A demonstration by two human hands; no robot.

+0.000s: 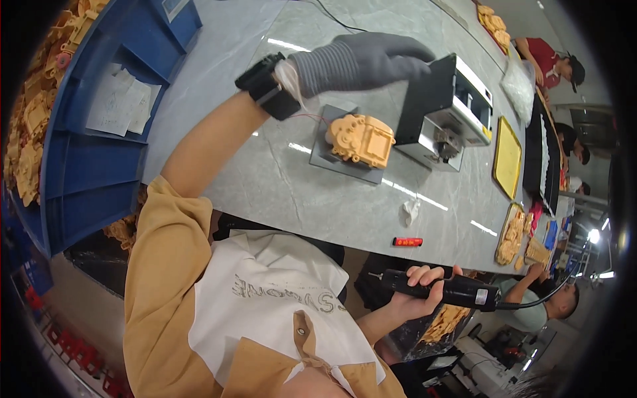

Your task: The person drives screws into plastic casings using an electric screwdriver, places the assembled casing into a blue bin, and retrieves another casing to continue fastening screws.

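Observation:
My left hand [385,61], in a grey knit glove and somewhat blurred, reaches over the table with its fingers stretched out beside the top of a black and white screw feeder [431,99]. Whether the fingertips touch the feeder I cannot tell. Below that hand, an orange plastic gearbox housing [361,140] sits on a dark grey fixture plate [345,170], with a thin red wire running off its left side. Near the table's front edge my bare right hand [424,290] grips a black electric screwdriver [458,290], held sideways with its bit pointing left.
A blue bin [93,166] with papers on it and orange parts stands at left. A red marker-like cylinder [407,242] and crumpled white scrap [411,212] lie on the grey table [279,179]. A yellow tray [507,158] is at right. Other people sit along the far right.

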